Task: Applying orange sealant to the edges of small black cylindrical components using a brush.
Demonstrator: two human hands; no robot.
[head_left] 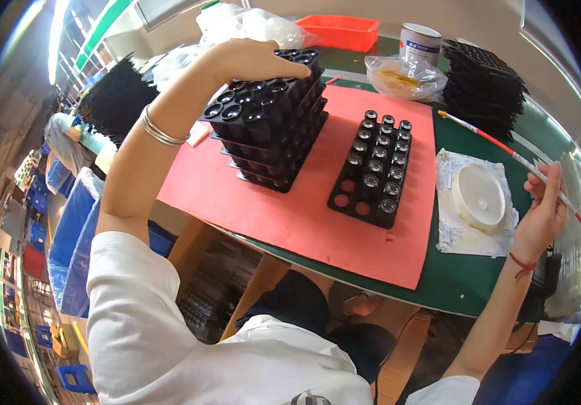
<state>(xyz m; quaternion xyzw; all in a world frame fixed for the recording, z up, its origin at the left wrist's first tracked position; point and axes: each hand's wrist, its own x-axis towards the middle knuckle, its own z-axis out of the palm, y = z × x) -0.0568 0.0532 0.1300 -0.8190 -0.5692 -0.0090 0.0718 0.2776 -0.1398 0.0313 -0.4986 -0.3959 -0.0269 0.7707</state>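
My left hand grips the far side of a tall stack of black plastic trays, its thumb lying over the top tray. The fingers behind the stack are partly hidden. Round, glossy dark pieces sit in the top tray's holes. In my right hand is a thin paintbrush with a red and white handle, its tip pointing to the far left. A single black tray lies right of the stack, filled with clear lens-like pieces except for a few holes at its near end. A round whitish dish rests on a stained white sheet beside my right hand.
Under the trays lies a pink mat on a green table. At the back stand a red bin, a white can, a clear bag and another stack of black trays. An open cardboard box sits below the table edge.
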